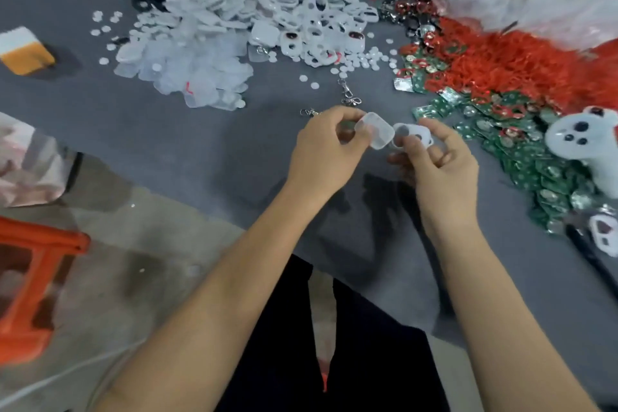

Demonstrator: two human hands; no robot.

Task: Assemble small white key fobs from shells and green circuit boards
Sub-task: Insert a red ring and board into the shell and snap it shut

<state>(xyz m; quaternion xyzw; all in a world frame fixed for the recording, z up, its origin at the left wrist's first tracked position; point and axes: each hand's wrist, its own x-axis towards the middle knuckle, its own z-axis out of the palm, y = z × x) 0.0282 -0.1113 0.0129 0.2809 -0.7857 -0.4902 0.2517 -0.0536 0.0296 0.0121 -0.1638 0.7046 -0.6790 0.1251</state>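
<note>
My left hand (326, 147) pinches a translucent white shell half (376, 130) above the grey table (200, 144). Right beside it my right hand (441, 164) pinches a white shell frame with round holes (413, 136). The two parts touch at their edges between my hands. Green circuit boards (535, 160) lie heaped to the right, mixed with red wires (508, 60). Piles of white shell frames (317, 3) and translucent shell covers (194, 63) lie at the back.
Small white round buttons (361, 58) and metal key clips (349, 94) lie scattered behind my hands. A white device with dark buttons (585, 140) lies on the boards at right. An orange-and-white block (25, 50) sits far left, an orange stool (30, 281) beside the table.
</note>
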